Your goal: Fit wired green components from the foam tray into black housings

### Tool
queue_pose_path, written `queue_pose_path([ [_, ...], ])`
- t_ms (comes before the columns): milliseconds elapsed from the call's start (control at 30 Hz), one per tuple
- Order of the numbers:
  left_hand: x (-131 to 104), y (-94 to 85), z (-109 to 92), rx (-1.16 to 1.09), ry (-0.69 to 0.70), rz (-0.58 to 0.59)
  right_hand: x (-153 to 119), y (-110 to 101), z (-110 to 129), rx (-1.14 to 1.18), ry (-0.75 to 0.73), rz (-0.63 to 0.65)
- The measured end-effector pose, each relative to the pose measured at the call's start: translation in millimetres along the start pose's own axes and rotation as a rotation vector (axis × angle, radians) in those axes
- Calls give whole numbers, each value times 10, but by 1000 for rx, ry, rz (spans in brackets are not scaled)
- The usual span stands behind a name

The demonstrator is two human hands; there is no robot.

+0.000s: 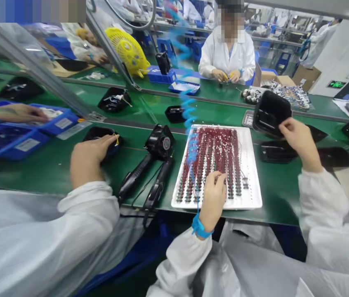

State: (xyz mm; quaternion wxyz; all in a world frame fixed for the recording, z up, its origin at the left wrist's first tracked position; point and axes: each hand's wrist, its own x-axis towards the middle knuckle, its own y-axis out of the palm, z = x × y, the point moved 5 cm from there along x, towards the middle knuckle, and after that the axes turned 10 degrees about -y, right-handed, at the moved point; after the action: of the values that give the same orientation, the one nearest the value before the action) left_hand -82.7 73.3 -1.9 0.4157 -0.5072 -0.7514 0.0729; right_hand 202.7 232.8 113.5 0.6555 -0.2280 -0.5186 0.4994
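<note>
My left hand, with a blue wrist strap, is over the front of a white tray. Its fingers are pressed together, and what they hold, if anything, is too small to make out. The tray bears rows of small dark parts with dark red wires. On the right, my right hand grips the lower right edge of a black plastic shell, tilted up above the bench with its hollow side showing. More black shells lie beneath it and to its right.
Left of the tray, two black handled tools lie by a dark device. A neighbour's hand touches a black shell. Blue bins stand far left. A coiled blue cord hangs over the tray. Across the bench sits a person.
</note>
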Motion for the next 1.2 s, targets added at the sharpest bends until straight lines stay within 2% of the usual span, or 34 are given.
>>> queue_pose_path([
  [100, 38, -49, 14, -71, -13, -8, -1147, -359, -140, 20, 191, -36],
  [200, 55, -74, 74, -99, -83, 0, -2133, -379, -229, 75, 358, -45],
  [267, 44, -70, 126, -112, -136, 27, -2600, -274, -308, 85, 428, -27],
  [367, 16, -63, 196, -144, -186, 102, -3013, -117, -466, 38, 468, -31],
  [500, 15, -110, 230, -137, -184, 237, -3164, 36, -654, -35, 454, -53],
  [600, 34, -151, 200, -101, -149, 329, -3086, 165, -733, -28, 432, -55],
  [667, 40, -159, 192, -94, -139, 347, -3000, 250, -760, 7, 411, -62],
  [733, 42, -168, 226, -123, -164, 294, -2927, 317, -764, 54, 377, -62],
  [800, 40, -195, 303, -180, -227, 191, -2892, 331, -741, 62, 346, -62],
  [867, 33, -272, 377, -247, -301, 58, -2898, 274, -678, 48, 338, -72],
  [933, 17, -431, 366, -302, -328, -110, -2921, 160, -546, 79, 341, -86],
  [1000, -22, -641, 200, -295, -266, -269, -2928, 14, -327, 194, 312, -104],
  [1033, -51, -724, 50, -262, -198, -300, -2916, -55, -185, 279, 273, -103],
  [1067, -87, -765, -138, -217, -109, -276, -2893, -112, -25, 378, 213, -86],
  [1100, -133, -755, -345, -183, -14, -197, -2862, -147, 149, 485, 130, -43],
  [1133, -194, -689, -557, -183, 77, -65, -2829, -163, 323, 592, 35, 16],
  [1200, -374, -446, -944, -274, 213, 238, -2783, -152, 599, 761, -127, 123],
])
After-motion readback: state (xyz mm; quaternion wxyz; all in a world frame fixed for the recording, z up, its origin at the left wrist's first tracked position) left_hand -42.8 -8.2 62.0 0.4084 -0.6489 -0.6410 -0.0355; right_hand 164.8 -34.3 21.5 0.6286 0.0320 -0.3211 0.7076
